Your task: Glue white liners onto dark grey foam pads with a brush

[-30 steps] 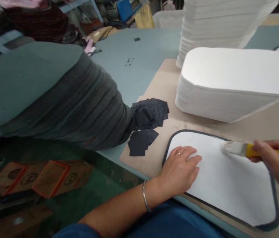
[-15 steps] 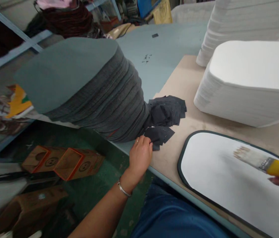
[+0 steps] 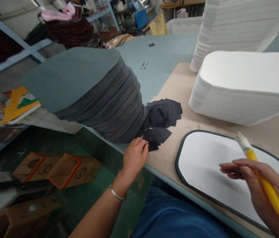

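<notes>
Over there, a grey stack of rounded sheets [image 3: 97, 96] stands left of flat black cloth-like pieces [image 3: 164, 112]; right of these lies a dark-rimmed white oblong panel [image 3: 206, 158], with a white rounded-sheet stack [image 3: 248, 89] behind it.

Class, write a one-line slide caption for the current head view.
Left hand at the small dark patches, right hand holding a yellow-handled paintbrush over a dark-bordered white panel.

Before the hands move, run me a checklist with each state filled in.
1. Yellow-handled paintbrush gripped by the right hand: ok.
2. Left hand at the small dark patches: ok.
3. Single patch between its fingertips: cannot tell; the fingers hide it.
4. Patches neatly squared up: not ok, splayed at odd angles.
5. Dark-edged white panel lying flat: ok.
6. White panel stack apart from that panel: ok.
</notes>
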Demonstrator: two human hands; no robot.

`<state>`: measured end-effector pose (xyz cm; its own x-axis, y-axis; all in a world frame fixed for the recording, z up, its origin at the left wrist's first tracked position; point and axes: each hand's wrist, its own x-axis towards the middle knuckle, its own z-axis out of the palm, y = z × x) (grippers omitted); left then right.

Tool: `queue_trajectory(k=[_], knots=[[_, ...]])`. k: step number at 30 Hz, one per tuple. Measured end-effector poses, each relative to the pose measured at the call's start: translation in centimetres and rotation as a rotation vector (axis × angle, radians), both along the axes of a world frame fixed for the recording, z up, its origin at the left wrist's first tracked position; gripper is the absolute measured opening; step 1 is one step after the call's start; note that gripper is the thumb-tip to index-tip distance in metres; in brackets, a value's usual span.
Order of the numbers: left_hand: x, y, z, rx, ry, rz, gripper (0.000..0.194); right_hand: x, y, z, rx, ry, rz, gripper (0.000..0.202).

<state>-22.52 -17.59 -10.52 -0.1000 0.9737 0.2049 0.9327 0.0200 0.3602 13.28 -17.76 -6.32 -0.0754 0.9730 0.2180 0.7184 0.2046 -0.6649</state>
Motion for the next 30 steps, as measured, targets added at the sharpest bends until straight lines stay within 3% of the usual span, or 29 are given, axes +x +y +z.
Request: queue_trajectory(k=[4, 8, 12, 16, 19, 22, 24, 27, 30], knots=[[0.5, -0.2, 1.2, 0.03, 0.004, -0.025, 0.013, -1.3, -0.4, 0.5, 0.064, 0.006, 0.081, 0.03], [1.9, -0.4, 3.1, 0.087, -0.025, -0.094, 0.013, -3.1, -0.6, 0.0, 0.1, 0.055, 0.141, 0.019], [5.6, -0.7, 5.4, 0.14, -0.106, -0.246, 0.015, -5.9, -0.4, -0.5, 0.137, 0.172, 0.226, 0.023], [10.2, -1.0, 6.8, 0.186, -0.245, -0.426, 0.015, -7.4, -0.4, -0.3, 0.172, 0.293, 0.181, 0.019], [12.7, -0.6, 6.6, 0.074, -0.559, -0.39, 0.016, -6.5, -1.1, 0.0, 0.223, 0.366, 0.1, 0.018], [14.5, 0.3, 5.4, -0.334, -1.0, -0.306, 0.038, -4.4, -2.1, -0.2, 0.242, 0.36, 0.021, 0.02], [15.5, 1.0, 4.4, -0.555, -1.193, -0.301, 0.043, -2.8, -2.5, -0.9, 0.195, 0.336, -0.035, 0.018], [17.0, 2.1, 3.2, -0.593, -1.237, -0.322, 0.038, -0.9, -2.3, -2.1, 0.104, 0.276, -0.114, 0.016], [18.4, 3.7, 2.6, -0.43, -1.04, -0.359, 0.033, 0.4, -0.6, -2.7, 0.03, 0.22, -0.201, 0.015]])
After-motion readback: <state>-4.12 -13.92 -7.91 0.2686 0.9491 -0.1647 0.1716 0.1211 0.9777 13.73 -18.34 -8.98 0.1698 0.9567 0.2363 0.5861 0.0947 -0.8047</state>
